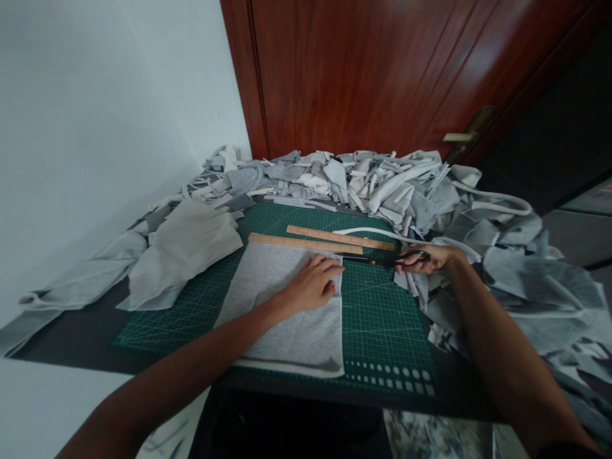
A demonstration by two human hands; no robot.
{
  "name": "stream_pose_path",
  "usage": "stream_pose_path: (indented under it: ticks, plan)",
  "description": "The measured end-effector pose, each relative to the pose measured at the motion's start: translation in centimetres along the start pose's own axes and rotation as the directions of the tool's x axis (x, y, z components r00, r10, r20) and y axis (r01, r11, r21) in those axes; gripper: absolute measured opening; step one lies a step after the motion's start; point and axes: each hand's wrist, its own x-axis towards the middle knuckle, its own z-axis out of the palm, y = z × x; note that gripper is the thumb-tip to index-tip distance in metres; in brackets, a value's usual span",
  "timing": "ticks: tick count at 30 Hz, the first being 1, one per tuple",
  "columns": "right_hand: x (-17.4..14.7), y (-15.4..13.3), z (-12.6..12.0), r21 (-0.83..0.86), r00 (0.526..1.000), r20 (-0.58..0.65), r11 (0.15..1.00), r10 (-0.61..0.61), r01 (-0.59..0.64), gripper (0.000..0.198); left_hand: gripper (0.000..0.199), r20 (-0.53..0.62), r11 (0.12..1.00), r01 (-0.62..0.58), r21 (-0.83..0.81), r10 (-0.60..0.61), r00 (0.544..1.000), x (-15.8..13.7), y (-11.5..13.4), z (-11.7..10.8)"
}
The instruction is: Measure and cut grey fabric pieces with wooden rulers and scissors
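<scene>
A piece of light grey fabric (pixel 282 331) lies flat on a green cutting mat (pixel 382 312). My left hand (pixel 315 284) rests on it near its top right corner, fingers stretched out and palm down. In my right hand (pixel 425 258) is a pair of black scissors (pixel 377 260), the fingers wrapped round the handles. Its blades point left and reach the fabric's upper right corner, just under a wooden ruler (pixel 306 243) along the top edge. Another wooden ruler (pixel 339 237) lies slightly farther back. How far the blades are apart is hard to make out.
Heaped grey and white fabric scraps (pixel 335 178) line the back and right of the table. Larger cream fabric (pixel 186 242) lies at the left. Behind stand a white wall (pixel 119 95) and a brown wooden door (pixel 344 76) with a handle (pixel 461 136).
</scene>
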Motion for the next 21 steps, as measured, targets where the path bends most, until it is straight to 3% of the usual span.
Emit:
stream_pose_path:
  ticks: [12, 21]
  plan:
    - [-0.3, -0.5, 0.6, 0.056, 0.993, -0.105, 0.997, 0.057, -0.051, 0.025, 0.045, -0.008, 1.0, 0.006, -0.016, -0.006, 1.0, 0.0, 0.2, -0.2]
    - [0.6, 1.0, -1.2, 0.014, 0.999, 0.04, 0.999, -0.033, 0.033, 0.036, 0.045, 0.009, 1.0, 0.019, -0.015, -0.019, 1.0, 0.1, 0.3, -0.3]
